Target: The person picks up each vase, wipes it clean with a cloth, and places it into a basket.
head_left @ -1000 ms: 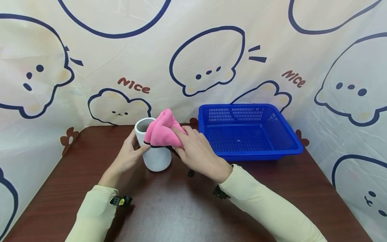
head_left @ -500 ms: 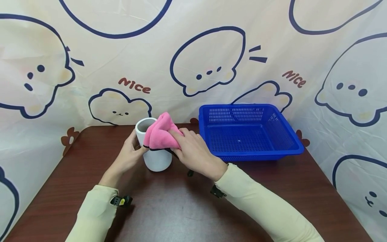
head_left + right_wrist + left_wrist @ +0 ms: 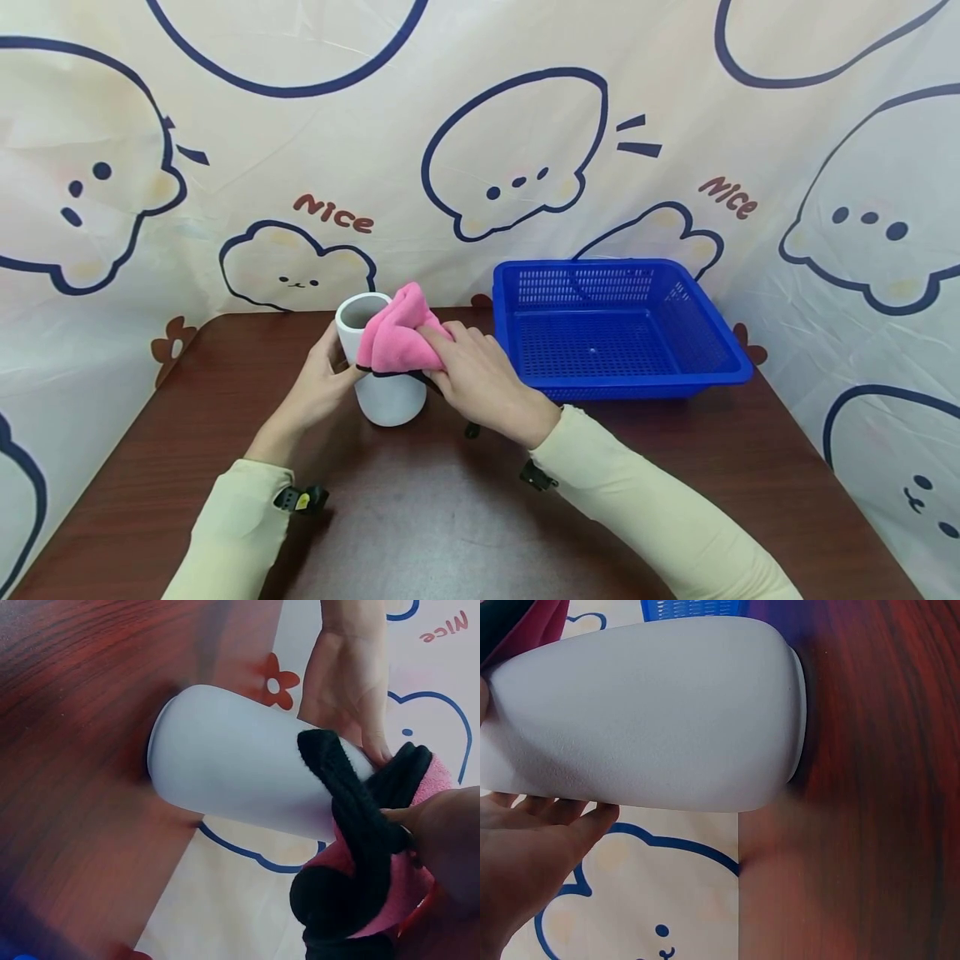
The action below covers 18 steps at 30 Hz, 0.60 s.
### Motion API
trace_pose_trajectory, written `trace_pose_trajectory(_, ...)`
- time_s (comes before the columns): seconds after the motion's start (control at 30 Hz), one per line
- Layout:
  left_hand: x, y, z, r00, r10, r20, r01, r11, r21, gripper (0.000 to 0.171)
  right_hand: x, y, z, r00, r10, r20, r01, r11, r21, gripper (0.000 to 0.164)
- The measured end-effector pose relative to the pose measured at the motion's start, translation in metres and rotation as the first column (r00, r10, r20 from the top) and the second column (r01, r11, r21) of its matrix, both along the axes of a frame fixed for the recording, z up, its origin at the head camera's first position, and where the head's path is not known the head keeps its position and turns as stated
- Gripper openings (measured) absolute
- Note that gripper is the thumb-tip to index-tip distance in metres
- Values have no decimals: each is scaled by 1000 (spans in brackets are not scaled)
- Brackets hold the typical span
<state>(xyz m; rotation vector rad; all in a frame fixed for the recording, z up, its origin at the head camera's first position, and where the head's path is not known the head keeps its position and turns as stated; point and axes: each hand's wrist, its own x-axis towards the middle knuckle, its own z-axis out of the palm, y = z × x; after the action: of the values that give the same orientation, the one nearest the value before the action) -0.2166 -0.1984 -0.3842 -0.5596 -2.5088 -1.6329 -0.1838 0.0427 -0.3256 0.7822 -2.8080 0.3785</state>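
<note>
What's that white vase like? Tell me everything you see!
The white vase looks ceramic, with a matte, slightly grainy surface. It has an open round mouth and a body widening toward a rounded bottom with a small foot. It stands upright on the brown table, left of the blue basket. The left hand holds its side; the right hand holds a pink cloth against it near the rim.

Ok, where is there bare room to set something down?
The widest bare patch of table lies between the two sleeves. Another lies between the right sleeve and the blue basket, its visible floor bare. It is crowded left of the basket, where the left hand grips the white container and the right hand holds the pink cloth at its rim.
</note>
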Motion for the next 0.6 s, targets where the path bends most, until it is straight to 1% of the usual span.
trace_pose_trajectory(0.2,0,0,1,1000,-3,-1,3,1000,0,68,-1,0,-2,1000,0,16,0,1000,3,47)
trace_pose_trajectory(0.4,0,0,0,1000,-6,-2,6,1000,7,68,-1,0,-4,1000,4,9,-4,1000,3,45)
trace_pose_trajectory(0.6,0,0,-1,1000,0,-30,0,1000,-3,68,-1,1,-6,1000,4,1,-4,1000,1,43)
